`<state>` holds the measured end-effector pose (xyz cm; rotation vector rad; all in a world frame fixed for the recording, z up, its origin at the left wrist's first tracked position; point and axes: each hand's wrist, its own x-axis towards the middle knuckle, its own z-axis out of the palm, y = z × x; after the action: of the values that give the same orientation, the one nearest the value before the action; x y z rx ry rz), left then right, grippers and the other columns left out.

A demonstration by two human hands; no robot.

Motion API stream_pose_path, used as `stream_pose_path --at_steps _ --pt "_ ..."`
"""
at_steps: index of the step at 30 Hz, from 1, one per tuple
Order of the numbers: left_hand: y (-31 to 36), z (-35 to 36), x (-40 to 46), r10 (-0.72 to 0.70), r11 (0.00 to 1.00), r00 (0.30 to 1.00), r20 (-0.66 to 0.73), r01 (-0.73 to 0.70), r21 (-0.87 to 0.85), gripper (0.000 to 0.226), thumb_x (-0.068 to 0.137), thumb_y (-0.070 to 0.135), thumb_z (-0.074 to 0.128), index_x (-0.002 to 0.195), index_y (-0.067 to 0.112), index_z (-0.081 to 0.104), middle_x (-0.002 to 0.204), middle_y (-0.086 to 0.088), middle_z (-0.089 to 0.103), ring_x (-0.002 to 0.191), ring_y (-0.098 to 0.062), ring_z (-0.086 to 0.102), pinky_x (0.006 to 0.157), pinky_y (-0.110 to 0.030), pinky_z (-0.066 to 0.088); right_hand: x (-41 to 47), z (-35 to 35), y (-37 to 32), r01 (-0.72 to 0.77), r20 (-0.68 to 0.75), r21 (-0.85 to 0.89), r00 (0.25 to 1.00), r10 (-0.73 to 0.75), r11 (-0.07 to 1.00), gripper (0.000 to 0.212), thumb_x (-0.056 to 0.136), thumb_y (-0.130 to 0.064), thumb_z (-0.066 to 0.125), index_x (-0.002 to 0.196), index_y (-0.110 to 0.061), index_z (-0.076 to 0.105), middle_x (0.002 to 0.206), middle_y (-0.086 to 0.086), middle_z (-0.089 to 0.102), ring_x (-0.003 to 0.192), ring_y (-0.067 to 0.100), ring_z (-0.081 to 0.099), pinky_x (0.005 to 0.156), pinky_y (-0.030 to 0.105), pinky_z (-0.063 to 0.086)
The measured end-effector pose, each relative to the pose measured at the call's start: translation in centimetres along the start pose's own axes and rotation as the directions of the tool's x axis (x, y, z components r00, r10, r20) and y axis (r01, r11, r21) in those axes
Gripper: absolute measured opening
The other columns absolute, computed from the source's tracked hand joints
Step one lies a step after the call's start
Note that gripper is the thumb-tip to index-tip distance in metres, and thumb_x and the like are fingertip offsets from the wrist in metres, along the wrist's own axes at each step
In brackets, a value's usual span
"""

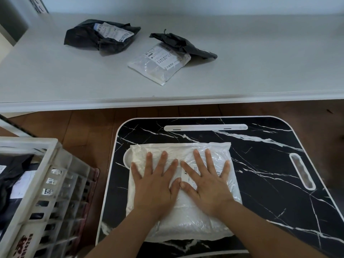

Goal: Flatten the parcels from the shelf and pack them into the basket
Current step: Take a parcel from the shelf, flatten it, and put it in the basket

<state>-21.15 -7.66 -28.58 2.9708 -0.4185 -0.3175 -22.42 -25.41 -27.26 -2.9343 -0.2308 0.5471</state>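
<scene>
A: From my feed — grey shelf (242,62), three parcels there. Marble lap table (270,164) below, basket (46,183) left.

B: Hands?

A: White parcel (186,220) on table — left hand (156,185), right hand (206,183) flat, fingers spread, pressing it.

I see a white plastic parcel (184,183) on a black white-veined marble-patterned tray table (270,164); at eleven o'clock, a black crumpled plastic parcel (100,36).

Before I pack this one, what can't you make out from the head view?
- White parcel label: mostly under left hand and right hand.
- Basket contents: cut off by the left edge, partly behind its wall.
- Shelf parcel label print: too small to read.
</scene>
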Motion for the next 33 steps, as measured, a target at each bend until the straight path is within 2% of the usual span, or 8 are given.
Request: stream_pose_path --at_steps 16,17,19,21,23,25,27,33 --pt "0.3 -0.7 -0.5 -0.013 0.998 0.999 -0.05 0.016 0.06 0.063 0.091 0.06 0.001 0.149 0.042 0.017 0.162 -0.003 0.001 0.146 -0.032 -0.013 0.108 -0.07 -0.006 -0.2 -0.4 -0.8 -0.022 0.005 -0.123 1.0 0.023 0.992 0.064 0.078 -0.071 -0.017 0.137 -0.049 -0.03 0.145 -0.002 -0.048 0.134 0.025 -0.044 0.105 0.07 -0.017" --pt "0.5 -0.9 -0.7 -0.001 0.997 0.997 -0.073 0.007 0.074 0.059 0.094 0.058 0.006 0.146 0.04 0.028 0.161 -0.007 0.011 0.147 -0.034 -0.004 0.107 -0.072 -0.001 -0.5 -0.3 -1.3 -0.002 -0.054 -0.156 0.999 -0.007 0.988 0.063 0.082 -0.067 -0.014 0.141 -0.047 -0.024 0.151 0.001 -0.038 0.14 0.026 -0.034 0.107 0.068 -0.011" --pt "0.6 -1.0 -1.5 0.037 0.994 0.991 -0.128 -0.023 0.111 0.053 0.097 0.052 0.019 0.14 0.034 0.043 0.157 -0.009 0.025 0.146 -0.035 0.011 0.107 -0.072 0.006 -1.3 -0.4 -2.7 0.035 -0.145 -0.14 0.988 -0.056 0.99 0.061 0.093 -0.048 0.013 0.15 -0.03 0.026 0.158 0.01 0.023 0.147 0.029 0.015 0.112 0.058 0.022" --pt "0.5 -0.7 -3.1 0.078 0.992 0.987 -0.139 -0.064 0.106 0.05 0.097 0.046 0.023 0.137 0.031 0.049 0.154 -0.006 0.032 0.145 -0.032 0.018 0.106 -0.069 0.012 -2.3 0.1 -3.4 0.088 -0.177 -0.033 0.98 -0.093 0.996 0.05 0.091 -0.031 0.03 0.127 -0.016 0.061 0.132 0.008 0.061 0.132 0.027 0.047 0.102 0.049 0.045" --pt "0.3 0.1 -5.2 0.102 0.993 0.986 -0.131 -0.093 0.077 0.052 0.099 0.046 0.019 0.143 0.031 0.042 0.155 -0.002 0.031 0.146 -0.027 0.016 0.105 -0.068 0.014 -3.7 1.4 -3.7 0.093 -0.168 0.024 0.982 -0.088 0.995 0.05 0.096 -0.039 0.029 0.133 -0.019 0.056 0.141 0.006 0.053 0.137 0.029 0.039 0.104 0.054 0.04" --pt "-0.2 0.9 -6.8 0.099 0.994 0.989 -0.111 -0.094 0.055 0.054 0.098 0.051 0.021 0.149 0.034 0.029 0.159 0.003 0.022 0.148 -0.027 0.01 0.106 -0.07 0.012 -5.0 2.7 -3.4 0.068 -0.19 0.016 0.98 -0.064 0.998 0.058 0.097 -0.06 0.007 0.15 -0.041 0.019 0.162 0.0 0.009 0.149 0.029 0.001 0.111 0.065 0.008" --pt "-0.4 1.3 -7.4 0.087 0.995 0.99 -0.112 -0.081 0.055 0.057 0.096 0.052 0.026 0.151 0.034 0.023 0.16 0.005 0.015 0.148 -0.028 0.007 0.105 -0.072 0.013 -5.6 3.2 -2.9 0.047 -0.131 0.014 0.99 -0.044 0.999 0.065 0.081 -0.075 -0.017 0.142 -0.055 -0.02 0.155 -0.007 -0.033 0.14 0.026 -0.034 0.105 0.066 -0.019" --pt "-0.3 1.4 -7.0 0.093 0.995 0.989 -0.111 -0.09 0.035 0.061 0.093 0.052 0.032 0.15 0.031 0.027 0.16 0.002 0.016 0.148 -0.03 0.009 0.104 -0.073 0.017 -5.2 4.1 -2.6 0.032 -0.178 -0.029 0.983 -0.037 0.999 0.065 0.088 -0.076 0.0 0.145 -0.051 -0.016 0.159 0.0 -0.025 0.143 0.03 -0.028 0.103 0.075 -0.01"
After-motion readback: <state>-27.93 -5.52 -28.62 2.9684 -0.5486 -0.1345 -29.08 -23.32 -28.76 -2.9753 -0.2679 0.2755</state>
